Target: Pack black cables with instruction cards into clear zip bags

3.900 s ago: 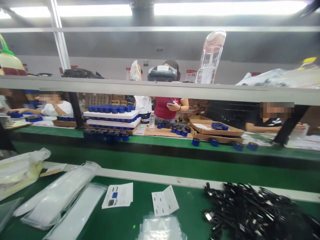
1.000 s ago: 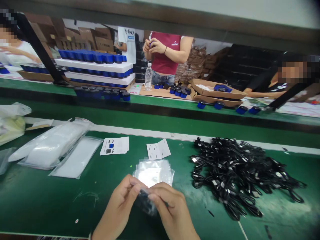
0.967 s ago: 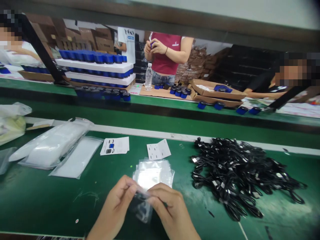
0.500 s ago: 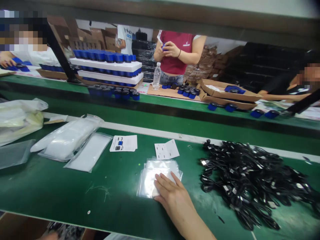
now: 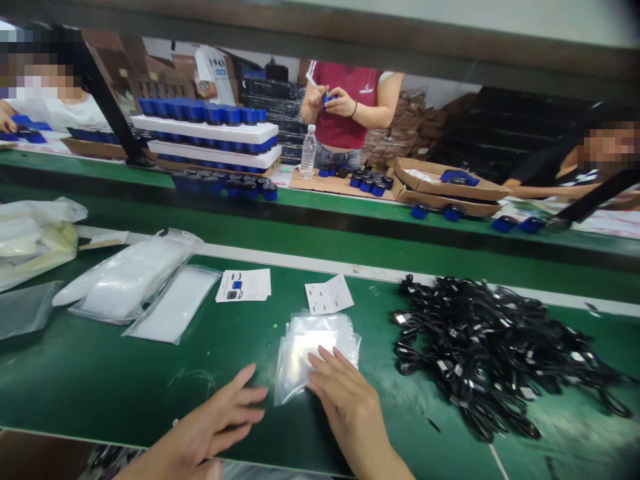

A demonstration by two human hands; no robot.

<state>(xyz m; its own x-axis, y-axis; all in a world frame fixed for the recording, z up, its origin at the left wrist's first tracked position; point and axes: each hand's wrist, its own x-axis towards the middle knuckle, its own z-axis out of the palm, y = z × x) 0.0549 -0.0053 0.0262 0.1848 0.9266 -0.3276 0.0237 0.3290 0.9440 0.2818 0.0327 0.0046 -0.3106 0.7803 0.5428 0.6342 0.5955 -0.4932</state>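
Note:
My right hand (image 5: 345, 400) lies flat with its fingers spread on the near edge of a stack of small clear plastic bags (image 5: 313, 347) on the green table. My left hand (image 5: 220, 420) is open with fingers stretched out, just left of the stack and low over the table, holding nothing. A big tangle of black cables (image 5: 495, 353) lies to the right of the bags. Two white printed leaflets, one (image 5: 244, 285) with a blue picture and one (image 5: 329, 294) with dark marks, lie just beyond the stack.
Larger clear bags (image 5: 135, 280) and a crumpled bag pile (image 5: 35, 237) lie at the left. Beyond a green conveyor (image 5: 320, 233), people work at a bench with blue-capped jars on white trays (image 5: 210, 127), a water bottle (image 5: 309, 152) and cardboard trays (image 5: 450, 187).
One second ago both hands held a small bag with a dark item. That bag is gone from view; my right hand went onto the bag stack, and my left hand has come back into view.

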